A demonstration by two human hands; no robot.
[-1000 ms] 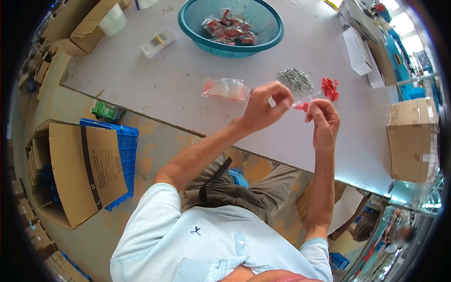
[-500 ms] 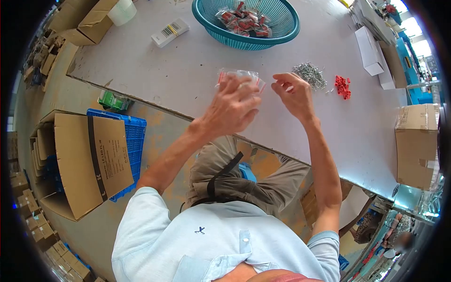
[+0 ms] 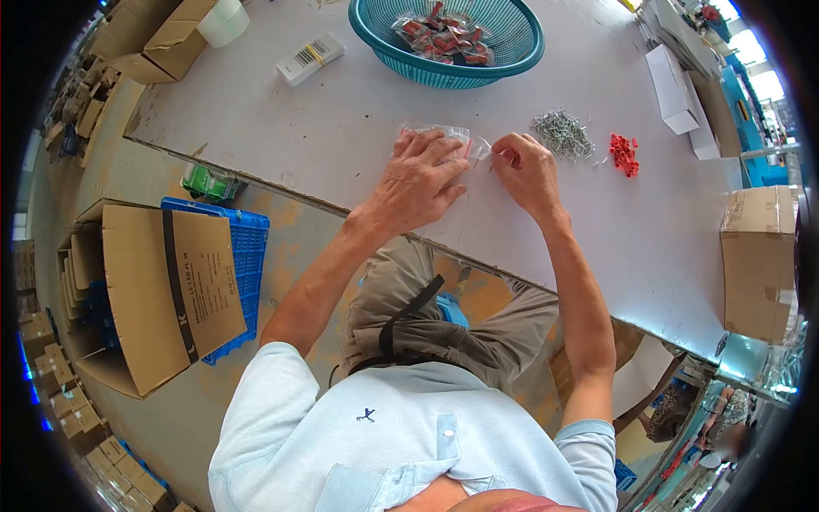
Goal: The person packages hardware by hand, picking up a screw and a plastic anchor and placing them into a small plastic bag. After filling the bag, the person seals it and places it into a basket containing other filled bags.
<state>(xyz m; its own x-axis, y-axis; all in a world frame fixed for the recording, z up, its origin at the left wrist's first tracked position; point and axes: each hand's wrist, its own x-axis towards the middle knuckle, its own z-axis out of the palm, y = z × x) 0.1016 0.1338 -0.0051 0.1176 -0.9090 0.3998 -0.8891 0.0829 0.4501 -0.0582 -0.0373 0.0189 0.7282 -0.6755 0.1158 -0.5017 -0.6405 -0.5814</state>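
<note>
My left hand (image 3: pixel 418 179) lies spread over a stack of clear plastic bags (image 3: pixel 456 135) with red edges, pressing them on the table. To its right, my right hand (image 3: pixel 526 175) pinches the edge of a clear bag (image 3: pixel 480 151) beside the stack. Just right of that hand sits a pile of silvery screws (image 3: pixel 563 135). Small red pieces (image 3: pixel 624 155) lie in a separate heap farther right. Beyond my hands, a teal basket (image 3: pixel 448 78) holds filled bags with red contents (image 3: pixel 444 38).
A labelled white pack (image 3: pixel 310 59) and a white roll (image 3: pixel 223 23) are at the back left, near an open carton (image 3: pixel 171 43). White boxes (image 3: pixel 671 90) and a cardboard box (image 3: pixel 759 264) stand right. A large carton (image 3: pixel 171 299) sits on a blue crate (image 3: pixel 247 273) left.
My left hand has settled flatter on the bags. My right hand has closed its fingers on a bag edge, which now shows pulled out to the right of the stack.
</note>
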